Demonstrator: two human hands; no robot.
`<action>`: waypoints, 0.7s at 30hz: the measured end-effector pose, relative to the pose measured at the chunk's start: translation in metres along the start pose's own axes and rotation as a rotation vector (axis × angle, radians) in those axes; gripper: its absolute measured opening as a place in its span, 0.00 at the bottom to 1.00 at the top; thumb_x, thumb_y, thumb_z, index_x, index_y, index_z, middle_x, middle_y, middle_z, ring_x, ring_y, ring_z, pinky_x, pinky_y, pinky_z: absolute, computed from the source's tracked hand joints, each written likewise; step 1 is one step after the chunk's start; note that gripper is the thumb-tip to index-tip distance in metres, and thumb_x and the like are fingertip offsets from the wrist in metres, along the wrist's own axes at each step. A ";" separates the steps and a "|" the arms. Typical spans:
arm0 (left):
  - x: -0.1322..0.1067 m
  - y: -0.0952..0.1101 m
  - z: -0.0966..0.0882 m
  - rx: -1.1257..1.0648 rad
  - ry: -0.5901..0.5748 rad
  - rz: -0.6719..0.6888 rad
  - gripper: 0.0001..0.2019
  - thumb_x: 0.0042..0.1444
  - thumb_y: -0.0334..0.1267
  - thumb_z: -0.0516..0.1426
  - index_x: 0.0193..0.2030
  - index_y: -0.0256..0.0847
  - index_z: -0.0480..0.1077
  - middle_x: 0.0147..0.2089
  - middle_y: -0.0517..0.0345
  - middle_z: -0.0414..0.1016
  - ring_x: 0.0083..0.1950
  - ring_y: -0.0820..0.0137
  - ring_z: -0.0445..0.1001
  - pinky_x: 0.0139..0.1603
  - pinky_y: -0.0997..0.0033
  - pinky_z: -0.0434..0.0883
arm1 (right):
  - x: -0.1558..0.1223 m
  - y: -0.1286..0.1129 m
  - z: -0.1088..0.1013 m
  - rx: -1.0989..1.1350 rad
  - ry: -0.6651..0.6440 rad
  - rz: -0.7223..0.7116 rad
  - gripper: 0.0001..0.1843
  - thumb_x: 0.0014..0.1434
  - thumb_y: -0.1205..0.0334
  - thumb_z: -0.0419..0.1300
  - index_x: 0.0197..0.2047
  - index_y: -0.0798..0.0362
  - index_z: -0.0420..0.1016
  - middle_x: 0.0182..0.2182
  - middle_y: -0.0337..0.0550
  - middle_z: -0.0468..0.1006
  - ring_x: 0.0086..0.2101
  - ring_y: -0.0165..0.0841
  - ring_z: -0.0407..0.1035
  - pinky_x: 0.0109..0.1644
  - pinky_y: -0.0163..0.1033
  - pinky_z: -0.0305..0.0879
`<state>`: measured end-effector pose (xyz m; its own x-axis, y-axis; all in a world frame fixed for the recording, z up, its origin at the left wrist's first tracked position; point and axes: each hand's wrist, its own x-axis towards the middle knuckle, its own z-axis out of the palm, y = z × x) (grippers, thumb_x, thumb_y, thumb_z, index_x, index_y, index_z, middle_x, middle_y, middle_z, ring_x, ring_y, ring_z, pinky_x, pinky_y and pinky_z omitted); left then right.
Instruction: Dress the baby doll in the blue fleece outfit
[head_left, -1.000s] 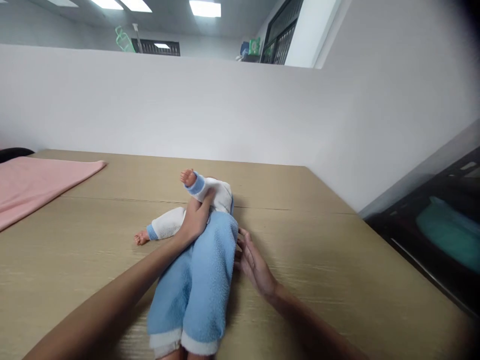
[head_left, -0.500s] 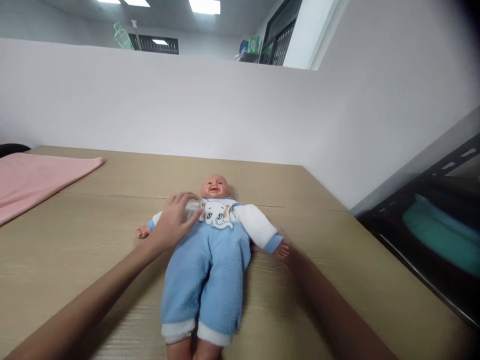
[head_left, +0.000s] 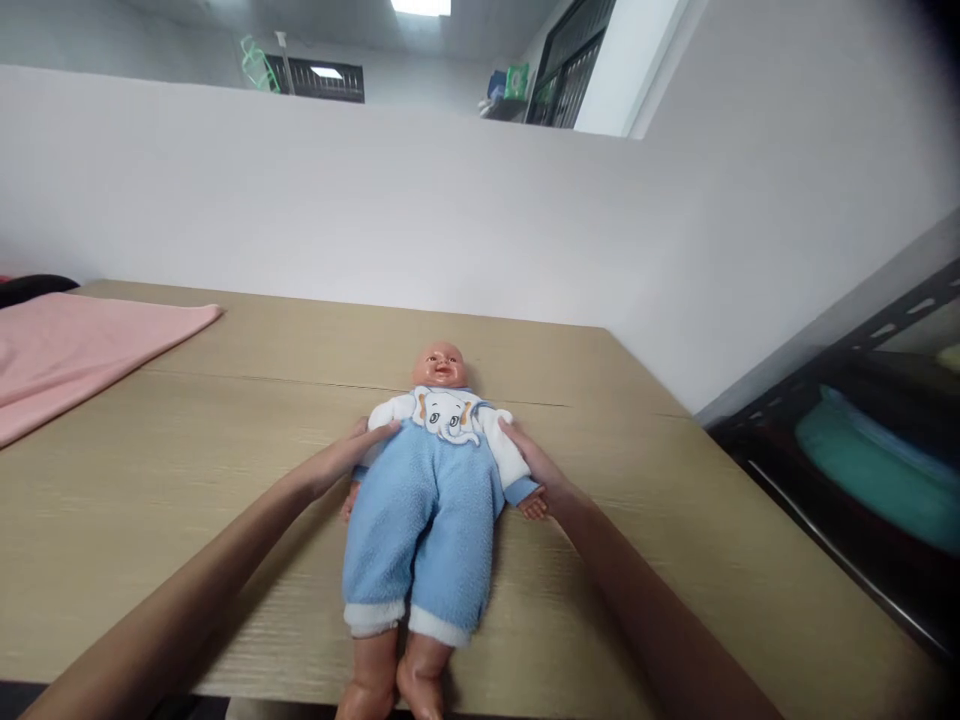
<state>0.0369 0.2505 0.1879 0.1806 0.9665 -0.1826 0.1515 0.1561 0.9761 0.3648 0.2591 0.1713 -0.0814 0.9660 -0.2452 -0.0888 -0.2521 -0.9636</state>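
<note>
A baby doll (head_left: 424, 500) lies on its back on the table, head away from me and feet by the near edge. It wears a blue and white fleece outfit with an elephant on the chest. My left hand (head_left: 362, 447) is closed on the doll's side at the upper arm, its thumb on the front of the outfit. On the other side, my right hand (head_left: 536, 465) is closed round the doll's white sleeve, thumb on top. Most fingers of both hands are hidden behind the doll. The doll's arms hang down along its body.
A pink cloth (head_left: 90, 345) lies flat at the left of the wooden table (head_left: 247, 430). Behind it rises a white partition (head_left: 337, 200). To the right stands a dark metal shelf (head_left: 847, 360) with a teal item (head_left: 877, 470) on it.
My left hand has moved from the doll's shoulder down to its side. The doll's arms, spread out before, now lie closer to its body. My right hand has come up onto the sleeve.
</note>
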 end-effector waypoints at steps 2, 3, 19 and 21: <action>-0.001 0.000 0.009 -0.063 0.032 -0.031 0.40 0.57 0.68 0.71 0.65 0.43 0.74 0.72 0.39 0.78 0.75 0.41 0.73 0.72 0.48 0.73 | -0.007 -0.004 0.007 0.008 -0.017 0.037 0.21 0.65 0.42 0.71 0.44 0.52 0.84 0.33 0.48 0.87 0.31 0.41 0.81 0.32 0.39 0.78; -0.001 0.001 0.011 -0.081 0.049 -0.043 0.41 0.55 0.67 0.72 0.66 0.42 0.73 0.72 0.38 0.78 0.74 0.41 0.74 0.70 0.47 0.75 | -0.010 -0.008 0.009 0.009 -0.014 0.034 0.19 0.64 0.45 0.72 0.47 0.52 0.84 0.36 0.48 0.88 0.34 0.41 0.82 0.33 0.38 0.77; -0.152 -0.040 0.030 -0.367 -0.072 0.016 0.55 0.28 0.59 0.83 0.69 0.51 0.78 0.61 0.43 0.87 0.70 0.26 0.77 0.74 0.25 0.72 | -0.177 -0.076 -0.008 -0.140 -0.142 -0.225 0.40 0.50 0.45 0.82 0.65 0.32 0.82 0.56 0.50 0.86 0.61 0.63 0.78 0.64 0.66 0.76; -0.162 -0.063 0.033 -0.291 -0.099 0.010 0.54 0.23 0.56 0.84 0.66 0.63 0.80 0.60 0.49 0.87 0.70 0.27 0.77 0.71 0.24 0.74 | -0.205 -0.068 -0.007 -0.205 -0.235 -0.268 0.41 0.49 0.46 0.83 0.66 0.30 0.81 0.56 0.50 0.86 0.59 0.62 0.80 0.61 0.65 0.77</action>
<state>0.0298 0.0774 0.1526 0.2769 0.9459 -0.1691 -0.1328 0.2120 0.9682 0.3940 0.0790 0.2861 -0.3088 0.9508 0.0258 0.0604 0.0466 -0.9971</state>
